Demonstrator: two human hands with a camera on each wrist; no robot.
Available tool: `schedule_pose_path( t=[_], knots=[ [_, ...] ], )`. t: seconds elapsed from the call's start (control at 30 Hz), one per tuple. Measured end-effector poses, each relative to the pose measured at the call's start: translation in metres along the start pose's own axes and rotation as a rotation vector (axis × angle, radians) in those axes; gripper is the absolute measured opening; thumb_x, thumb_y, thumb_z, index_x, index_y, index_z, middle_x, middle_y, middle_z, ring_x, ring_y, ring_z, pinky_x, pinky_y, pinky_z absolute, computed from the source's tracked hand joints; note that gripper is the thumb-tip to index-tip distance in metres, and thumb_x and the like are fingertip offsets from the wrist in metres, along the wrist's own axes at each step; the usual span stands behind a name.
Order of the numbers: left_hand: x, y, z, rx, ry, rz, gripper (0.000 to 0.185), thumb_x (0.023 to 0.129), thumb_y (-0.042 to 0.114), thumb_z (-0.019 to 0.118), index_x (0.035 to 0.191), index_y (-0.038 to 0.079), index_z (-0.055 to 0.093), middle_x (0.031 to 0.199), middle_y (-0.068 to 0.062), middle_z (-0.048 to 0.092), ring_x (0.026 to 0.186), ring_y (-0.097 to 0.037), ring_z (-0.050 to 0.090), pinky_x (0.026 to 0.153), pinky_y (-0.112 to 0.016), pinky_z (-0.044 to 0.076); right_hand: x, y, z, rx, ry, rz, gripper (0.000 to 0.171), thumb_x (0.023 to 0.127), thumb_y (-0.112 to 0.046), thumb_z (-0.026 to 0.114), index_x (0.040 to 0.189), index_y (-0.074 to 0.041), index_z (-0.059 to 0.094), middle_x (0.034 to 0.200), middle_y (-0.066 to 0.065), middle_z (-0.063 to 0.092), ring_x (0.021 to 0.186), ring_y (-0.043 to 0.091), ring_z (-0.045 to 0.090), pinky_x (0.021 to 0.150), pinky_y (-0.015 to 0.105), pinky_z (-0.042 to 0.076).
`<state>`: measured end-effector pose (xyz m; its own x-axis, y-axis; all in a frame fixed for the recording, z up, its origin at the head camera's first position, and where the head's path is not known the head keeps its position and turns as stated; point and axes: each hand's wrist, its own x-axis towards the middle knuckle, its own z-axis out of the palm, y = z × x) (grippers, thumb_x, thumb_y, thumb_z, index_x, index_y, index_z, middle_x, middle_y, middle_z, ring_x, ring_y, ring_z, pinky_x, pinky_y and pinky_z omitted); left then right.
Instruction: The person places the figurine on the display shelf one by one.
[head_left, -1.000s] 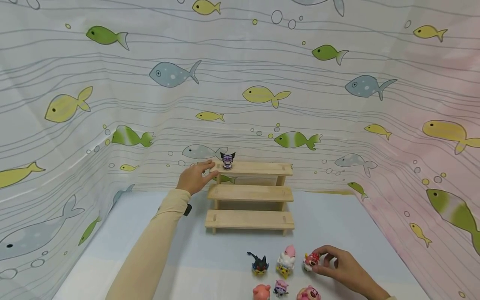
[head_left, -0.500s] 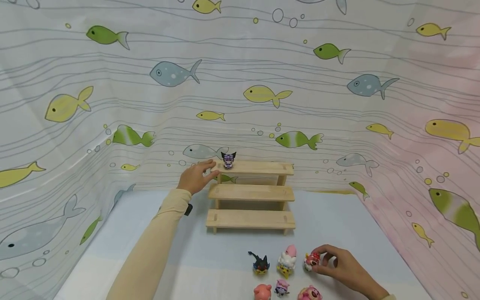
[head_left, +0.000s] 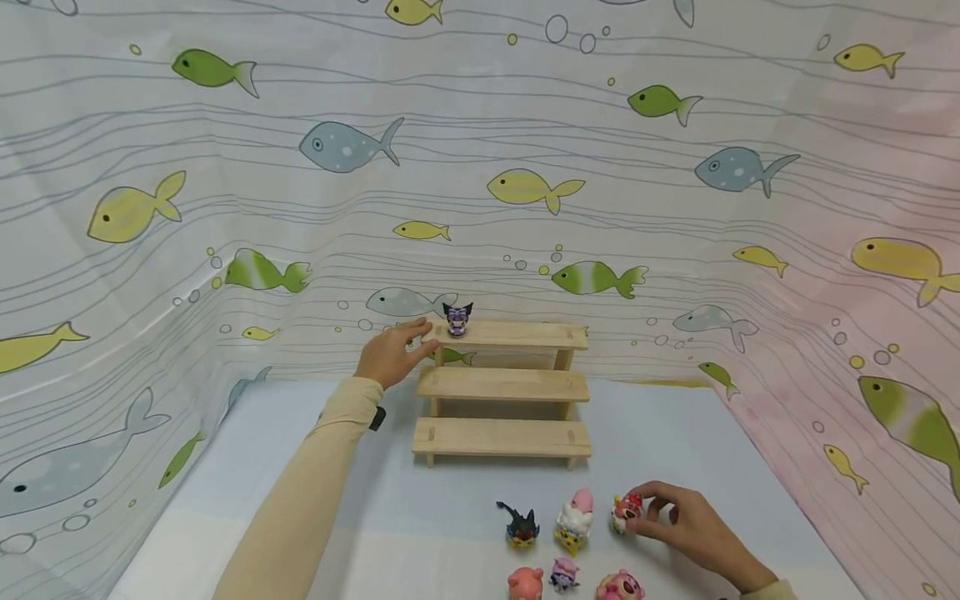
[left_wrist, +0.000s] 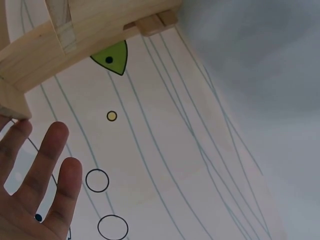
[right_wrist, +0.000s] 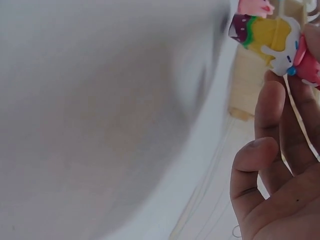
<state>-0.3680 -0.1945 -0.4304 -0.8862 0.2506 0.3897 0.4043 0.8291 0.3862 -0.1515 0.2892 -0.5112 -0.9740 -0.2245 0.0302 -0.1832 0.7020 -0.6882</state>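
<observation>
Blue tabletop (head_left: 420, 533): right hand (head_left: 686, 529) fingers (head_left: 651, 493) pinch the red figurine (head_left: 625, 512); left hand (head_left: 390, 354) fingers spread

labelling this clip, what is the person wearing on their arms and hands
The left arm wears a long, close-fitting beige sleeve to the wrist, with a small dark device at the cuff. Both the left hand and right hand are bare: no gloves or rings show. A beige cuff edges the right wrist.

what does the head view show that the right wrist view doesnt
Only the head view shows the left hand by the wooden stepped shelf's top tier, the purple figurine standing there, and five more toys on the table. Only the right wrist view shows the held toy's yellow and white underside. Both show the right hand pinching the red-and-pink toy, and part of the shelf.
</observation>
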Motion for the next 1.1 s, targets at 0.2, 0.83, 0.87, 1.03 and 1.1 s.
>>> schedule_pose_path(
  t=[0.2,0.83,0.87,1.03,1.1],
  knots=[
    [-0.001,0.002,-0.001,-0.011,-0.005,0.001,0.055,0.098,0.052,0.062,0.142,0.018,0.062,0.149,-0.002,0.054,0.107,-0.027,0.069,0.102,-0.058,0.045,0.002,-0.004,-0.002,0.001,0.044,-0.021,0.035,0.085,-0.043,0.082,0.109,-0.02,0.072,0.074,-0.01,0.061,0.067,0.007,0.052,0.058,0.024,0.042],
    [-0.001,0.002,-0.002,-0.027,-0.014,0.0,0.055,0.099,0.05,0.063,0.143,0.017,0.061,0.15,-0.002,0.053,0.105,-0.028,0.069,0.083,-0.051,0.055,0.054,-0.039,-0.028,-0.036,0.141,-0.121,0.038,0.083,-0.047,0.083,0.111,-0.025,0.071,0.077,-0.009,0.062,0.059,0.012,0.046,0.053,0.027,0.039],
    [-0.001,0.002,-0.002,-0.028,-0.016,0.0,0.055,0.099,0.049,0.063,0.143,0.016,0.061,0.15,-0.003,0.053,0.105,-0.028,0.069,0.079,-0.05,0.056,0.056,-0.041,-0.03,-0.034,0.149,-0.126,0.038,0.083,-0.046,0.083,0.112,-0.025,0.071,0.077,-0.008,0.062,0.059,0.012,0.046,0.053,0.027,0.039],
    [-0.001,0.003,-0.003,-0.027,-0.018,-0.014,0.055,0.099,0.05,0.063,0.143,0.018,0.061,0.15,-0.003,0.054,0.106,-0.028,0.069,0.071,-0.045,0.056,0.067,-0.052,-0.031,-0.009,0.175,-0.161,0.038,0.085,-0.043,0.082,0.115,-0.023,0.071,0.079,-0.006,0.062,0.06,0.012,0.047,0.054,0.028,0.039],
    [-0.001,0.003,-0.003,-0.027,-0.015,-0.015,0.055,0.098,0.051,0.063,0.142,0.018,0.062,0.149,-0.002,0.054,0.106,-0.028,0.069,0.071,-0.045,0.056,0.071,-0.057,-0.03,0.002,0.183,-0.177,0.037,0.086,-0.042,0.081,0.116,-0.024,0.071,0.08,-0.006,0.063,0.061,0.013,0.048,0.055,0.028,0.039]
  ],
)
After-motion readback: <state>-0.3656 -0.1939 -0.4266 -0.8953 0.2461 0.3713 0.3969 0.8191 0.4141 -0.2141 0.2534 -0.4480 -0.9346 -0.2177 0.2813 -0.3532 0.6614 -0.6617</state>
